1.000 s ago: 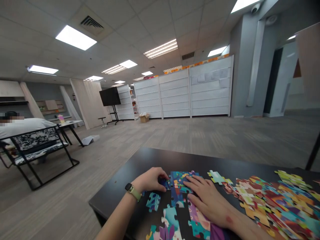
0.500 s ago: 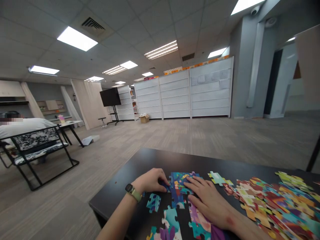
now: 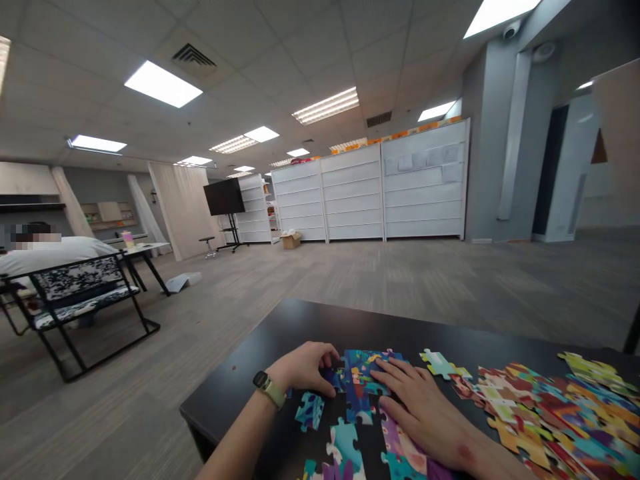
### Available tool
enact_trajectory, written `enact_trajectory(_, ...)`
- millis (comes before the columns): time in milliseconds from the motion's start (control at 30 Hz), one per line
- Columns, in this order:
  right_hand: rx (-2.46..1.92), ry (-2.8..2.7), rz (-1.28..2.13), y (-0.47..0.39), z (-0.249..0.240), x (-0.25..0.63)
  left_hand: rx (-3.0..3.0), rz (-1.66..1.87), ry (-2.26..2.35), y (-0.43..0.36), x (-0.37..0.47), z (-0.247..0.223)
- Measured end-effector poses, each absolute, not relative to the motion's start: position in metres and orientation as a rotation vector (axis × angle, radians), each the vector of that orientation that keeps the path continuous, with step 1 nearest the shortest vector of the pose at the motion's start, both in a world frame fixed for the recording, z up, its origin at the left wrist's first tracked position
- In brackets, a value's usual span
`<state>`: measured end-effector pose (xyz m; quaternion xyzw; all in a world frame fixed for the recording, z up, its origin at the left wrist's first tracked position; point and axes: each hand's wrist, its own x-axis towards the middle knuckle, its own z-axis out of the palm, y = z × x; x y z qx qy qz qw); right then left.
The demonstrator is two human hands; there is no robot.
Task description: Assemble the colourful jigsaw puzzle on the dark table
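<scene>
A joined block of blue puzzle pieces (image 3: 357, 387) lies on the black table. My left hand (image 3: 307, 369), with a watch on its wrist, has its thumb and fingers around a dark blue piece (image 3: 336, 377) at the block's left edge. My right hand (image 3: 413, 397) rests flat with fingers spread over the block's right side and a pink and purple section (image 3: 395, 437). A loose teal piece (image 3: 310, 410) sits below my left hand. Nearer me is a joined teal section with a white figure (image 3: 345, 443).
Many colourful pieces (image 3: 560, 413) are heaped on the right of the black table (image 3: 280, 327). A pale green joined piece (image 3: 439, 363) lies beyond my right hand. At far left a person in white (image 3: 65, 248) sits on a patterned bench (image 3: 80, 280).
My left thumb and fingers have parted a little, showing more of the dark blue piece. My right hand stays on the block. The whole view has shifted slightly.
</scene>
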<state>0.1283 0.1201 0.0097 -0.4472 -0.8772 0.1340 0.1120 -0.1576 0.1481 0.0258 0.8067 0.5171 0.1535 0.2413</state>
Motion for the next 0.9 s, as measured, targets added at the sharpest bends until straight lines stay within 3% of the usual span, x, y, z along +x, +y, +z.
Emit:
enact_trajectory(467, -1.302, -2.567, 0.395, 0.12, 0.013, 0.126, 2.133, 0.756, 1.224, 0.181, -0.157, 0.014)
enact_trajectory(900, -1.3, -2.572, 0.408, 0.12, 0.012, 0.127, 2.324, 0.465, 1.292, 0.176, -0.167, 0.028)
